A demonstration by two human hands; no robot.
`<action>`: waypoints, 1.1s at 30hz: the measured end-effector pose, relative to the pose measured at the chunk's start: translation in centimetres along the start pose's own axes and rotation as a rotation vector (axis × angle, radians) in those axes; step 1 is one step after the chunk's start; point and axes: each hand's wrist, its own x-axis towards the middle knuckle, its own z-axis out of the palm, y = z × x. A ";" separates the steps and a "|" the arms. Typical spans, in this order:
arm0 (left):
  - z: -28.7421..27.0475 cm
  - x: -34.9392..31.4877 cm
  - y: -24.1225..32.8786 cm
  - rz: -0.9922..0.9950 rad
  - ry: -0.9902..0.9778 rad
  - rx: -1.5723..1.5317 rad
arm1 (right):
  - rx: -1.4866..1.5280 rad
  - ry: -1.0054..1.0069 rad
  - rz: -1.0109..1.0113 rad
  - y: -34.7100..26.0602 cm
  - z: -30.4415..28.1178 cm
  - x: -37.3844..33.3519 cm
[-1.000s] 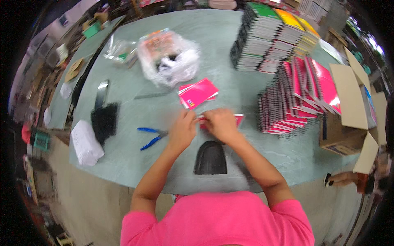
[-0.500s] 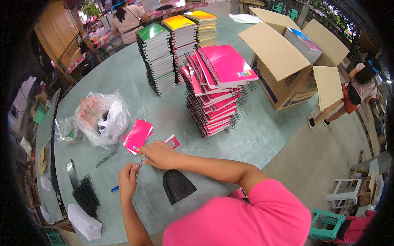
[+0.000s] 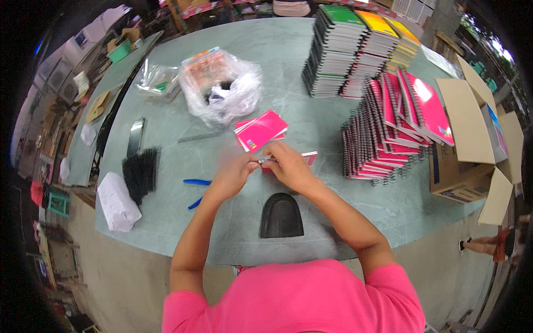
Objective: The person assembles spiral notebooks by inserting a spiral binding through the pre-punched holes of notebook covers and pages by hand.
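My left hand point(image 3: 234, 175), slightly blurred, pinches one end of a short silvery piece of spiral binding wire point(image 3: 267, 160). My right hand point(image 3: 288, 167) closes on its other end, so the wire lies between my fingertips. A small pink-covered notebook point(image 3: 309, 158) shows partly behind my right hand; the hand hides the rest. Just beyond my hands lie several small pink covers point(image 3: 265, 129), loosely stacked. Blue-handled pliers point(image 3: 197, 182) rest to the left of my left hand. A loose wire coil point(image 3: 199, 137) lies farther off.
At the right rise a leaning pile of pink spiral notebooks point(image 3: 383, 139), green- and yellow-topped stacks point(image 3: 336, 53) and an open cardboard box point(image 3: 463, 169). A plastic bag point(image 3: 244, 91) stands far left. Black coils point(image 3: 141, 175), a white bundle point(image 3: 117, 202) and a black rounded block point(image 3: 282, 216) lie nearer.
The view has swung left, so the table's things appear shifted to the right. My hands stay close together at the wire, and the pliers have come into fuller sight.
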 end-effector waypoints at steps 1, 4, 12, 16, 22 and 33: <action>-0.2 -0.3 0.4 -0.025 -0.036 0.002 | -0.053 -0.092 -0.016 0.1 0.1 0.3; 1.8 -1.8 1.1 0.150 0.359 0.298 | -0.143 -0.263 -0.048 0.4 0.5 0.3; 6.4 -6.3 2.8 -0.054 -0.096 -0.035 | -0.192 -0.195 0.214 0.8 -3.8 -0.1; 3.2 -5.1 3.1 0.040 0.175 -0.003 | 0.205 -0.131 0.476 5.0 -5.7 -2.2; 1.6 -1.1 0.8 0.190 0.411 0.223 | 0.644 0.027 0.549 4.9 -2.5 -3.8; -0.7 -0.2 4.0 0.201 0.605 0.156 | 0.712 0.024 0.614 6.4 -3.0 -4.9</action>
